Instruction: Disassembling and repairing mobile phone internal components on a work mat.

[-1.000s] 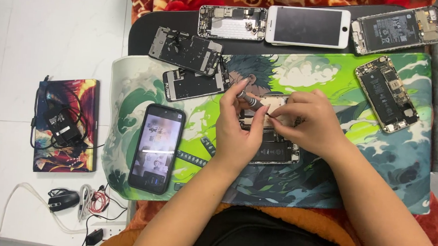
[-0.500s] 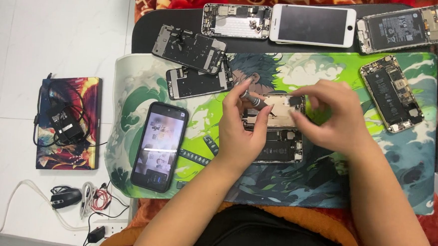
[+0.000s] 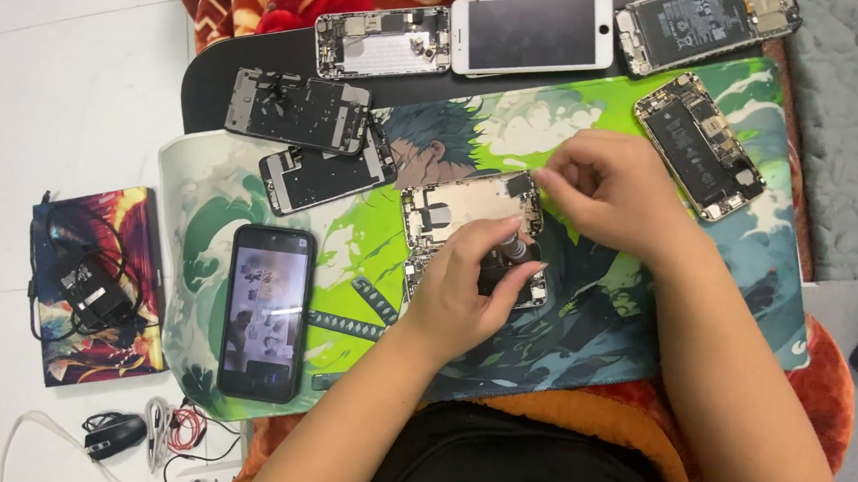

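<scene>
Far left, on the white floor: a colourful notebook (image 3: pixel 94 287) with a black charger and its coiled cable (image 3: pixel 89 287) lying on top; below it a black mouse (image 3: pixel 113 435) and a tangle of wires.

Left part of the printed desk mat (image 3: pixel 639 350): a working phone (image 3: pixel 266 313), screen lit, long axis running toward and away from the person. Above it two stripped phone chassis (image 3: pixel 299 110) (image 3: pixel 327 174), overlapping at one corner, both lying roughly crosswise.

Centre: the opened phone body (image 3: pixel 455 213), back shell up, internals exposed, sits on the mat just in front of the person. Its long axis runs near-far, tilted a little; its far short end points toward the row of phones along the top. The left hand (image 3: pixel 465 292) covers its near half, fingers curled together and clamped on a small screwdriver (image 3: pixel 515 247), tip down into the lower part of the body.

Right of centre: the right hand (image 3: pixel 613 192) hovers at the far right corner of the body, thumb and forefinger pinched together; whether they hold a screw or part I cannot tell.

Judged progress: screen already off, board area partly bare, so disassembly looks well along; components remain in the near half.

Top and right: another open chassis (image 3: pixel 383 41), a white-fronted phone (image 3: pixel 531 31), two bodies with batteries (image 3: pixel 705 21) (image 3: pixel 700 146)
</scene>
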